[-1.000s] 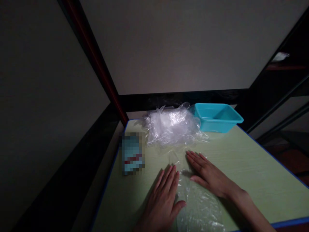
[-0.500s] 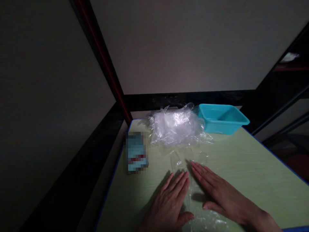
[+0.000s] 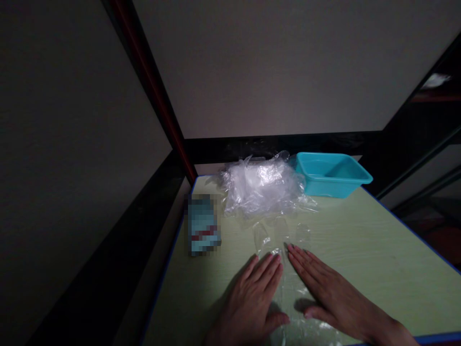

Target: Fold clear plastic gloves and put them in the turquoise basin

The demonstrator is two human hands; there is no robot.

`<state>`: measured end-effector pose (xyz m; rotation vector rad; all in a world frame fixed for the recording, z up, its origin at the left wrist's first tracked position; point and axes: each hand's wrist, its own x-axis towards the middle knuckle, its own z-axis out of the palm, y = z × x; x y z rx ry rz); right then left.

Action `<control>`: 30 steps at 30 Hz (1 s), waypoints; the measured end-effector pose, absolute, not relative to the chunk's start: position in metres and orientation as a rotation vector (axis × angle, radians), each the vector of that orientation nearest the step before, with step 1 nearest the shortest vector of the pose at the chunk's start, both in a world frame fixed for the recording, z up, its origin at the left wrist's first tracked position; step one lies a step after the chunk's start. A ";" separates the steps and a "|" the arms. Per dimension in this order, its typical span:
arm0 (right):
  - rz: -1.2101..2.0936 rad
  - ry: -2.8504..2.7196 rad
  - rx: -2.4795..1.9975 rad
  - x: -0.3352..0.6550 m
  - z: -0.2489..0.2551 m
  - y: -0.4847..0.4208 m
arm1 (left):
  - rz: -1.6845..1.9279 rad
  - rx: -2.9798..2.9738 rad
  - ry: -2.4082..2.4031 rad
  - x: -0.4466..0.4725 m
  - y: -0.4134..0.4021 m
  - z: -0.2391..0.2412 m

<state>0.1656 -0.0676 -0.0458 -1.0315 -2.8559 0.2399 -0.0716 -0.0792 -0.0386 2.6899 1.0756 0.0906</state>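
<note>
A clear disposable plastic glove (image 3: 281, 231) lies spread on the table, its fingers pointing away from me. My left hand (image 3: 252, 298) rests palm down over its left side, fingers stretched out and side by side. On the right side of the glove my right hand (image 3: 329, 290) lies flat, angled inward, its thumb held apart. Neither hand grips anything. Between them a strip of the thin film shows; the parts under my palms are hidden. Beyond the fingertips sits a crumpled pile of similar clear plastic gloves (image 3: 262, 185).
A turquoise plastic basket (image 3: 326, 188) stands at the back right, against the pile. At the left edge of the pale table (image 3: 382, 269) lies a blurred-out flat item (image 3: 203, 223). Wall panels (image 3: 273, 72) rise behind and to the left.
My right hand has slid slightly back and to the right, uncovering more of the glove's fingers. My left hand has hardly moved. The pile and basket are unchanged.
</note>
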 end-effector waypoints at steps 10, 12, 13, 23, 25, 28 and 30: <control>0.215 -2.828 -1.059 0.161 -0.046 -0.074 | 0.155 2.687 0.977 -0.071 -0.080 -0.036; 0.223 -2.821 -1.056 0.160 -0.045 -0.073 | 0.152 2.689 0.984 -0.071 -0.080 -0.036; 0.222 -2.809 -1.056 0.160 -0.044 -0.073 | 0.143 2.693 0.980 -0.071 -0.080 -0.036; 0.176 -2.786 -1.137 0.172 -0.039 -0.081 | 0.128 2.697 0.988 -0.071 -0.079 -0.037; 0.180 -2.782 -1.139 0.173 -0.037 -0.083 | 0.156 2.697 0.998 -0.071 -0.079 -0.036; 0.193 -2.759 -1.142 0.172 -0.033 -0.087 | 0.168 2.699 0.982 -0.072 -0.080 -0.033; 0.218 -2.748 -1.143 0.170 -0.031 -0.091 | 0.178 2.700 0.959 -0.071 -0.081 -0.030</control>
